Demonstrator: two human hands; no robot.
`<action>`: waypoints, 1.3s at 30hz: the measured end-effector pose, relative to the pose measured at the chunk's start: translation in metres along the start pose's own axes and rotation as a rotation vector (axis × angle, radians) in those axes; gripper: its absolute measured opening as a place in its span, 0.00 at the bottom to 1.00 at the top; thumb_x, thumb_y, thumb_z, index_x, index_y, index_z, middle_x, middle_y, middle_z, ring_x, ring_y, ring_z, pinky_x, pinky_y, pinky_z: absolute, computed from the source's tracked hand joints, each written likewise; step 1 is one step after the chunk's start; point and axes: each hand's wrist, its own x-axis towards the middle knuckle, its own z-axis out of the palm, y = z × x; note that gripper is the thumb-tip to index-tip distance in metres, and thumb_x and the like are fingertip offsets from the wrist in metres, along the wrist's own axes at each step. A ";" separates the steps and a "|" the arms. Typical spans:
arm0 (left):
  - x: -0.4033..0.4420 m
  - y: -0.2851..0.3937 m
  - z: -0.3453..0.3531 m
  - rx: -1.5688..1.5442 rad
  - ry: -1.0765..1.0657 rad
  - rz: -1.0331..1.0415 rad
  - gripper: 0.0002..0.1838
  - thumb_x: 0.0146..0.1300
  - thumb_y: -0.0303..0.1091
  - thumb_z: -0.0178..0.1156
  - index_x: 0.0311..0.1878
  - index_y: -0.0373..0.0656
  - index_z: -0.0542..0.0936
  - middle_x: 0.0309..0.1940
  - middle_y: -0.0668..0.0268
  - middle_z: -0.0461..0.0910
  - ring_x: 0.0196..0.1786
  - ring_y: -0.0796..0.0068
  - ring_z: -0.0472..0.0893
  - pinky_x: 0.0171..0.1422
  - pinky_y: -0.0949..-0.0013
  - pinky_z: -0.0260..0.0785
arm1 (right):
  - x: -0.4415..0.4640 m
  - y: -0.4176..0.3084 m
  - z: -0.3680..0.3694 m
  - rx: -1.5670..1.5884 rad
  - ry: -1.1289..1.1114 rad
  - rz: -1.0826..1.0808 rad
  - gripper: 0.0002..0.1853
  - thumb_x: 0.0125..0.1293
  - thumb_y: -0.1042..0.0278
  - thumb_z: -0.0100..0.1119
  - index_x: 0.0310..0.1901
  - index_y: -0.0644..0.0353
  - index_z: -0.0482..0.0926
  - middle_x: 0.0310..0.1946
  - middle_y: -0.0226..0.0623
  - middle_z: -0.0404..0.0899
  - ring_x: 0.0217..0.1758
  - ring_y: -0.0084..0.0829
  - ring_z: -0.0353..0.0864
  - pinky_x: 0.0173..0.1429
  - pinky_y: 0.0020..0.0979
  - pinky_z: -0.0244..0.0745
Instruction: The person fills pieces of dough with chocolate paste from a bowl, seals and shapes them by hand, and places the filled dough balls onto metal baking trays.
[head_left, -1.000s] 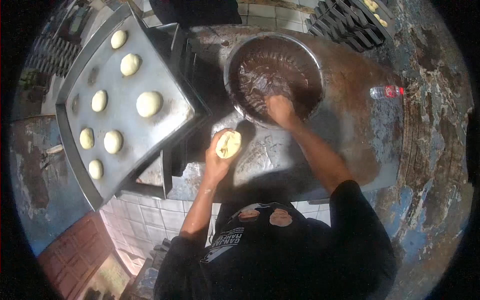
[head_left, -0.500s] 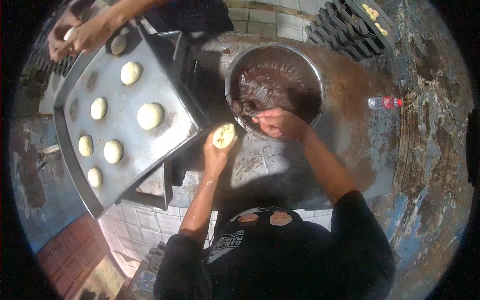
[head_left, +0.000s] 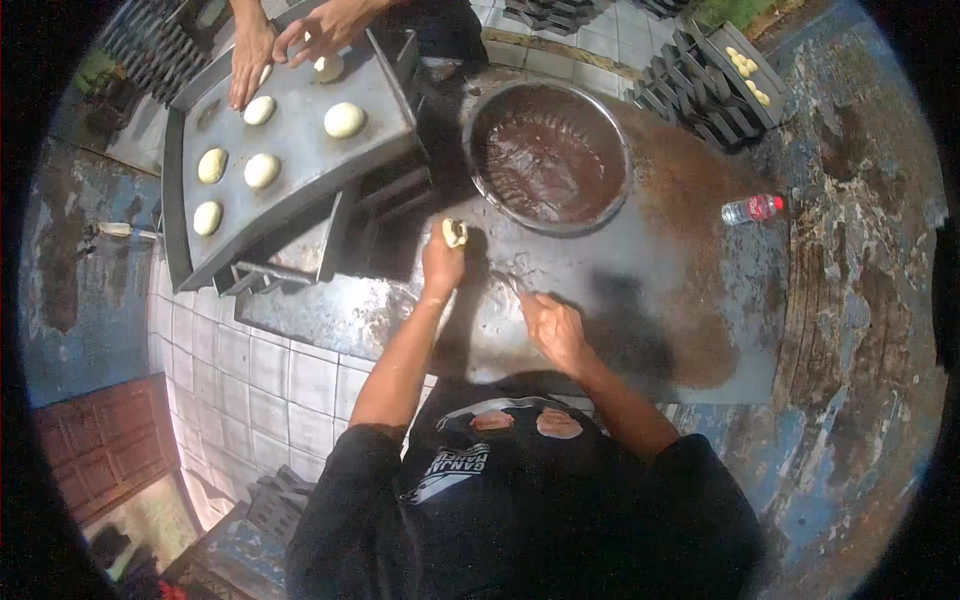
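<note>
My left hand [head_left: 443, 265] is wrapped round a piece of pale dough [head_left: 455, 233], whose top shows above the fingers with a dark spot in it. To its right, my right hand [head_left: 556, 330] grips a thin metal utensil [head_left: 512, 282] low over the metal table [head_left: 660, 300]; its tip points toward the dough. Beyond both hands stands a round metal bowl [head_left: 624, 185] of dark brown paste [head_left: 550, 165]. Neither hand touches the bowl.
At the upper left, a metal tray [head_left: 385, 150] holds several dough balls [head_left: 262, 170], with a co-worker's hands [head_left: 253, 50] over its far part. A bottle with a red cap [head_left: 752, 209] lies at the right. Stacked racks [head_left: 690, 95] stand at the back right.
My right hand has come out of the bowl and back toward me with the utensil. My left hand has closed further round the dough. The co-worker's hands have come over the tray. The view has shifted.
</note>
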 end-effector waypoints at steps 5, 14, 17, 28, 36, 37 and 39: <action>-0.071 0.007 0.015 -0.572 -0.462 0.042 0.32 0.59 0.18 0.62 0.67 0.47 0.70 0.51 0.72 0.78 0.53 0.76 0.77 0.56 0.70 0.73 | 0.004 -0.002 -0.017 0.600 0.070 0.454 0.23 0.72 0.66 0.63 0.65 0.64 0.76 0.48 0.50 0.86 0.48 0.41 0.88 0.54 0.38 0.82; -0.171 0.052 0.030 -0.407 -0.289 0.189 0.23 0.59 0.31 0.75 0.55 0.45 0.76 0.39 0.70 0.79 0.41 0.79 0.78 0.42 0.72 0.72 | -0.076 -0.069 -0.091 0.253 0.241 -0.158 0.28 0.72 0.80 0.47 0.74 0.65 0.64 0.58 0.51 0.82 0.59 0.50 0.83 0.65 0.44 0.76; -0.204 0.079 0.014 -0.584 -0.428 0.070 0.18 0.65 0.37 0.73 0.53 0.46 0.77 0.35 0.75 0.78 0.34 0.87 0.74 0.29 0.79 0.64 | -0.101 -0.073 -0.100 0.664 0.436 0.102 0.26 0.71 0.79 0.49 0.70 0.64 0.68 0.60 0.46 0.82 0.63 0.51 0.79 0.69 0.44 0.73; -0.294 0.110 0.016 -0.466 -0.351 0.492 0.27 0.75 0.40 0.60 0.68 0.30 0.75 0.67 0.48 0.78 0.64 0.66 0.80 0.66 0.66 0.74 | -0.157 -0.078 -0.092 1.661 0.389 0.335 0.18 0.68 0.73 0.67 0.58 0.64 0.78 0.40 0.34 0.85 0.44 0.24 0.82 0.55 0.27 0.75; -0.300 0.097 -0.045 -0.030 -0.491 0.304 0.24 0.72 0.43 0.64 0.65 0.38 0.81 0.57 0.55 0.85 0.56 0.70 0.82 0.62 0.64 0.73 | -0.159 -0.122 -0.145 0.688 0.242 -0.317 0.16 0.69 0.73 0.65 0.57 0.65 0.83 0.40 0.35 0.87 0.44 0.25 0.85 0.52 0.31 0.82; -0.303 0.101 -0.052 -0.021 -0.482 0.297 0.24 0.72 0.43 0.64 0.65 0.38 0.81 0.57 0.55 0.85 0.56 0.70 0.82 0.62 0.64 0.73 | -0.153 -0.124 -0.141 0.700 0.239 -0.323 0.16 0.69 0.73 0.65 0.57 0.65 0.83 0.40 0.35 0.87 0.44 0.25 0.85 0.52 0.31 0.82; -0.304 0.103 -0.063 -0.214 -0.279 0.380 0.23 0.77 0.44 0.59 0.66 0.40 0.81 0.58 0.58 0.84 0.54 0.74 0.81 0.60 0.68 0.73 | -0.132 -0.127 -0.129 1.277 0.422 -0.111 0.24 0.69 0.76 0.64 0.66 0.67 0.75 0.44 0.36 0.85 0.47 0.25 0.85 0.53 0.30 0.82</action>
